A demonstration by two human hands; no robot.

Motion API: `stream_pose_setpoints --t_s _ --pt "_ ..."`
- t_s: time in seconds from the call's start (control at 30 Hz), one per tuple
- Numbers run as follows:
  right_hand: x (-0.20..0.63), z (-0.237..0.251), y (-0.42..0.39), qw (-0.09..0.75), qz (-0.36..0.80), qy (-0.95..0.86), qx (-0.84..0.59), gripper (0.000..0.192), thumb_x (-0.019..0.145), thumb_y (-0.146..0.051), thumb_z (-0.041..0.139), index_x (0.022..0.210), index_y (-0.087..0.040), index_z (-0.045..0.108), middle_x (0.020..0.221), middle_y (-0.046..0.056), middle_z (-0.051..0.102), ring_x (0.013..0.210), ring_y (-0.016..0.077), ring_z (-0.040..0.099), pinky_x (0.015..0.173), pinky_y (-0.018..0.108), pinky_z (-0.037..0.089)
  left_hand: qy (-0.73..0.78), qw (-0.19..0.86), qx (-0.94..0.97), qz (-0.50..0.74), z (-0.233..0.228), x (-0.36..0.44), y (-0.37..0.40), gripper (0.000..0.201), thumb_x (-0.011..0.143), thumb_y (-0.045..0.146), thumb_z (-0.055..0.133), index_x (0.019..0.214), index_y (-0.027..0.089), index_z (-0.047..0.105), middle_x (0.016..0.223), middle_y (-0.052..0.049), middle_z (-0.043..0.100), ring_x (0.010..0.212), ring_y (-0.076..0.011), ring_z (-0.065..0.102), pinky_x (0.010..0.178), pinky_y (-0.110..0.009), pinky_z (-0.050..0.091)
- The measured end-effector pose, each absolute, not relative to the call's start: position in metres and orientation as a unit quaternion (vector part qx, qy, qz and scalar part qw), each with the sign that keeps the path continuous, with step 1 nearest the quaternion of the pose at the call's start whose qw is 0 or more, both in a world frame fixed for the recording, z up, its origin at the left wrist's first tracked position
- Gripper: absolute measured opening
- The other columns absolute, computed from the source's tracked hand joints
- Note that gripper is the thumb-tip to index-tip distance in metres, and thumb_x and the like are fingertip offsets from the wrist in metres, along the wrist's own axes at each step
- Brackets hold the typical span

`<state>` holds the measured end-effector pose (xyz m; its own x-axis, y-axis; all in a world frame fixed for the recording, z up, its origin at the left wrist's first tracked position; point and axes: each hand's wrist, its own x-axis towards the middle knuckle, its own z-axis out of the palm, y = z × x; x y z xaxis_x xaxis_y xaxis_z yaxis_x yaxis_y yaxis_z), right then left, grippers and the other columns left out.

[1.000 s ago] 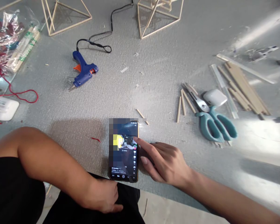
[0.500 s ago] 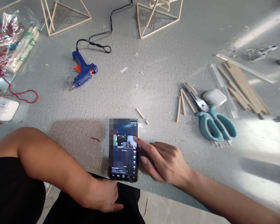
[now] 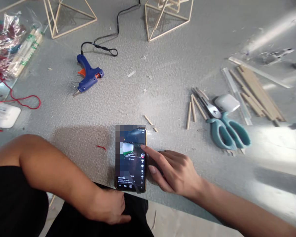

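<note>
A phone [image 3: 132, 168] lies face up at the table's near edge with a video on its lit screen; part of it is pixelated. The index fingertip of my right hand [image 3: 174, 171] touches the screen's upper right side. That hand holds nothing, its thumb apart and the other fingers loosely bent. Over my lap, below the phone's lower left corner, rests my left hand [image 3: 110, 207]. Its fingers are curled in, one digit sticks out, and nothing shows in it. A short wooden stick [image 3: 150, 123] lies just beyond the phone.
A blue glue gun [image 3: 90, 74] with a black cord lies at left. Teal-handled scissors [image 3: 230, 133], a white case [image 3: 227, 102] and wooden strips [image 3: 261, 92] sit at right. Stick frames [image 3: 74, 33] stand at the back, beside plastic bags [image 3: 12, 39] and red cord [image 3: 31, 107].
The picture playing on the phone screen has changed. Both hands and the things on the table stay where they were.
</note>
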<state>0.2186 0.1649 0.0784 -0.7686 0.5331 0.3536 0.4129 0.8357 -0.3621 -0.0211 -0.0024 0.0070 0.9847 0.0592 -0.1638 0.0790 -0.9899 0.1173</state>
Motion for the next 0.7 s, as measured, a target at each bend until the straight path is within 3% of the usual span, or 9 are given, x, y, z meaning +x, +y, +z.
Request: stream_pose_setpoints --t_s 0.37,0.7 --pt "0.221 0.077 0.164 0.219 0.143 -0.931 -0.255 0.041 0.111 -0.027 0.037 0.143 -0.006 0.051 0.07 0.0 0.069 0.053 0.0142 0.064 0.049 0.029 0.052 0.052 0.121 0.991 -0.032 0.003 -0.023 -0.002 0.07 0.074 0.041 0.084 0.142 0.036 0.067 0.077 -0.001 0.07 0.066 -0.0223 0.055 0.074 -0.043 0.04" --pt "0.22 0.078 0.165 0.219 0.143 -0.931 -0.255 0.041 0.111 -0.028 0.036 0.144 -0.007 0.05 0.068 -0.001 0.067 0.052 0.0138 0.062 0.049 0.028 0.05 0.047 0.091 0.995 -0.02 0.013 -0.025 0.005 0.067 0.074 0.041 0.082 0.14 0.037 0.068 0.073 -0.001 0.066 0.063 -0.0219 0.05 0.071 -0.041 0.036"
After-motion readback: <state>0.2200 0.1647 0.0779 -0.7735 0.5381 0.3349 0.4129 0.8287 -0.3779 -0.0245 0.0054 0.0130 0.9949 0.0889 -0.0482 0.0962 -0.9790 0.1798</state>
